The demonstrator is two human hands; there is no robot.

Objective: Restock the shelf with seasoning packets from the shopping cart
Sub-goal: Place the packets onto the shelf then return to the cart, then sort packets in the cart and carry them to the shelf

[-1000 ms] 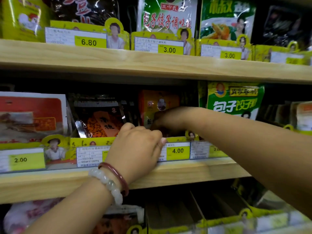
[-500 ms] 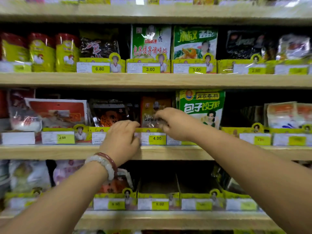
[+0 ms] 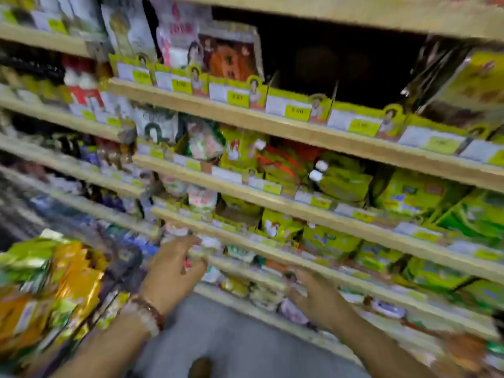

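At left, seasoning packets [image 3: 54,282] beside left hand [image 3: 171,274], hands empty

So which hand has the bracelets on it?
The left hand, the one nearer the heap of packets at the left edge. Two bracelets circle its wrist, one pale and beaded, one dark reddish. The right hand has a bare wrist.

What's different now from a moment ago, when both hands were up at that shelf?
Both hands have left the middle shelf's packets and dropped low: the left hand and right hand hang open, holding nothing. The view has swung down and left, bringing a pile of seasoning packets into sight at left. The bracelets stay on the left wrist.
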